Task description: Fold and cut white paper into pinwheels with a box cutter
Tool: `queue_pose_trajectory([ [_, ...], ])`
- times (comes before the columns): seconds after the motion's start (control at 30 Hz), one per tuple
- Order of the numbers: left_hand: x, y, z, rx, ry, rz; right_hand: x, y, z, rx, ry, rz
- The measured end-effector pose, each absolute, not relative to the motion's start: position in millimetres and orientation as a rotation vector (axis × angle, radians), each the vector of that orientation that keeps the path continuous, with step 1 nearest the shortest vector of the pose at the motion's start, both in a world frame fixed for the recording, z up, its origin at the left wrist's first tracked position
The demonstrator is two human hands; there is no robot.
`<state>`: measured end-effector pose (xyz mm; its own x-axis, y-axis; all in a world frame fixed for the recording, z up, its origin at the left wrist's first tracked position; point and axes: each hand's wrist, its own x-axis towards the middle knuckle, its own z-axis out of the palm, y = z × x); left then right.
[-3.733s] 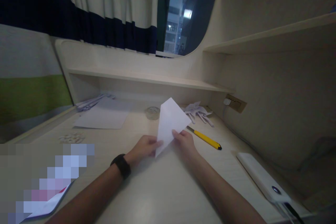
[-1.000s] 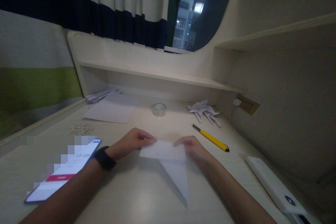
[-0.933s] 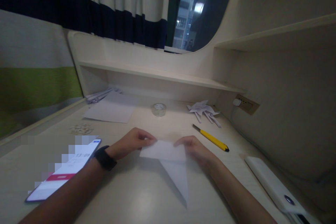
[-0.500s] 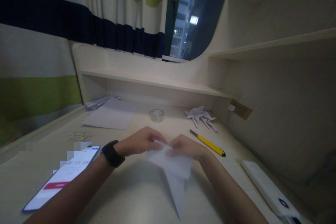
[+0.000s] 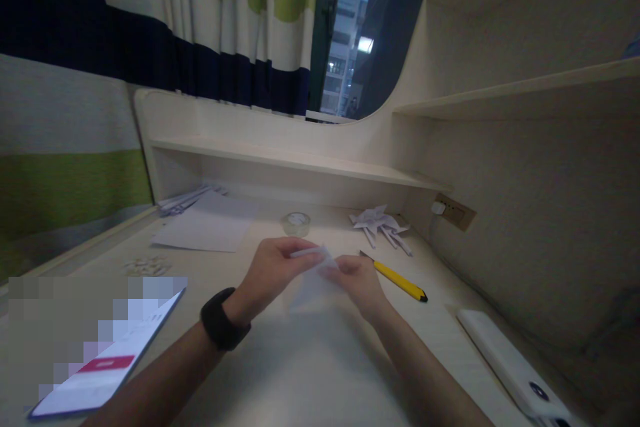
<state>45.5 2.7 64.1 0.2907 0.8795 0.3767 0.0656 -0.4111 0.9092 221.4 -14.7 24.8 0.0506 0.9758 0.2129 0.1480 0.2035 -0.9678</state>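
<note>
Presently, left hand point(image 5: 273, 270) and right hand point(image 5: 356, 278) fingers pinch the partly folded white paper sheet point(image 5: 313, 280) above the worktop point(image 5: 320, 373); the yellow utility knife point(image 5: 397, 278) at 3 o'clock lies untouched.

Two bare forearms come up from the picture's lower edge, from about 7 o'clock and 5 o'clock, with no sleeves in view. The left hand point(image 5: 273, 271) has a black band, a watch or tracker, snug around its wrist point(image 5: 224, 319). The right hand point(image 5: 356, 280) and its wrist are bare. No rings show on the fingers.
</note>
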Motion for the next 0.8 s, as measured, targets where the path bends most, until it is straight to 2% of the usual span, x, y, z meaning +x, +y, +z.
queue_pose_trajectory([
  [0.2,46.0,2.8,52.3,1.946,0.798,1.378,214.0,-12.6,17.8,-1.041,-1.305,0.882],
  [0.4,39.7,3.6,39.7,2.243,0.648,1.439,220.6,-20.5,28.4,-0.836,-1.629,0.497],
  [0.5,37.7,1.6,38.8,2.349,0.615,1.416,221.7,-26.2,35.8,-0.780,-1.657,0.413],
  [0.8,36.1,-4.7,42.9,2.391,0.607,1.304,223.3,-31.6,44.5,-0.676,-1.692,0.562],
])
